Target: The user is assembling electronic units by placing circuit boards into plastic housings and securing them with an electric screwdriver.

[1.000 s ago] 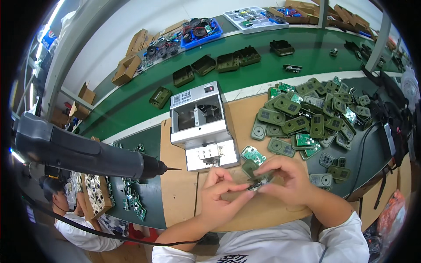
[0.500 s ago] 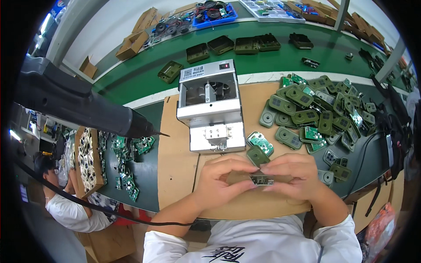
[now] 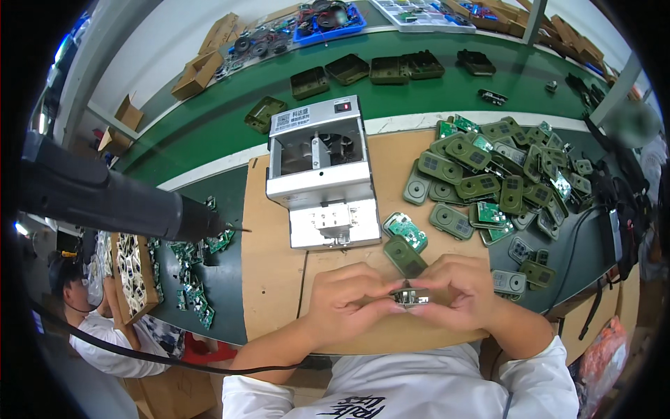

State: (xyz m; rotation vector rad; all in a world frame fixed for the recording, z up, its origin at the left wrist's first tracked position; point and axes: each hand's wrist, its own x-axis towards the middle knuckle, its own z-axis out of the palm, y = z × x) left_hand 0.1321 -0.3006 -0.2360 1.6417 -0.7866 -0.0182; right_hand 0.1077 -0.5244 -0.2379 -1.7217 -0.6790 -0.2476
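Note:
Close to my body, both hands pinch a small circuit-board assembly [image 3: 412,298] from its two ends. It is seen edge-on, with shiny metal parts along the side facing me. My left hand [image 3: 351,296] is closed on its left end, my right hand [image 3: 460,292] on its right end. Fingers cover much of it, so its upper side is hard to make out. Just beyond the fingertips lies an olive-green oblong panel [image 3: 404,255], next to a green circuit board [image 3: 408,231] in a pale housing.
A silver machine [image 3: 324,181] stands on the cardboard sheet [image 3: 269,279]. A heap of olive panels and boards [image 3: 481,185] lies to the right. A dark power screwdriver [image 3: 139,199] juts in from the left, above loose circuit boards [image 3: 199,300]. A co-worker [image 3: 98,314] sits at the far left.
My hands have come slightly nearer my body and closer together, still on the assembly. More of the olive panel beyond them shows now. The whole view has shifted a little.

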